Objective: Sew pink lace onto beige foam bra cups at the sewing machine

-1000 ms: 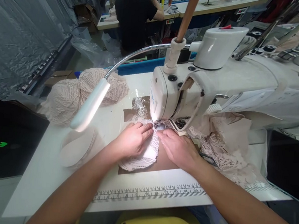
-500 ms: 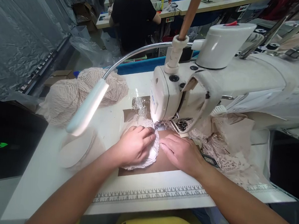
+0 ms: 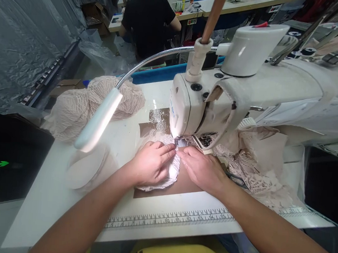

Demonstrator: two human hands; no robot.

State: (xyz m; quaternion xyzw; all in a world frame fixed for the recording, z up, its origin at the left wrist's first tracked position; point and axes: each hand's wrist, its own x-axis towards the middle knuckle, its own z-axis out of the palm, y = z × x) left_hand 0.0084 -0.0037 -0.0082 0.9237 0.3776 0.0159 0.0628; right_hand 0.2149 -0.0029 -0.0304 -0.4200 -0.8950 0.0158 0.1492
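Under the needle of a white sewing machine (image 3: 187, 106) lies a round, pale lace-covered cup piece (image 3: 171, 176) with a scalloped edge. My left hand (image 3: 154, 162) rests on top of it, fingers bent and pressed together, fingertips close to the presser foot (image 3: 177, 141). From the other side, my right hand (image 3: 202, 168) has its fingers closed at the cup piece's right edge, fingertips just in front of the foot and nearly touching the left ones. The brown plate (image 3: 152, 194) of the machine bed shows beneath the cup piece.
A lit gooseneck lamp (image 3: 100, 119) arches over the left side. Behind it sit bundled lace pieces (image 3: 71, 114), with pale cups (image 3: 86, 169) nearer. Lace fabric (image 3: 258, 171) and dark scissors (image 3: 236, 180) lie right. A ruler strip (image 3: 168, 221) lines the front edge. Another person (image 3: 149, 23) sits beyond.
My right hand has moved up and left to the cup edge beside the needle, and its fingers have closed in. My left fingertips have extended slightly towards the foot.
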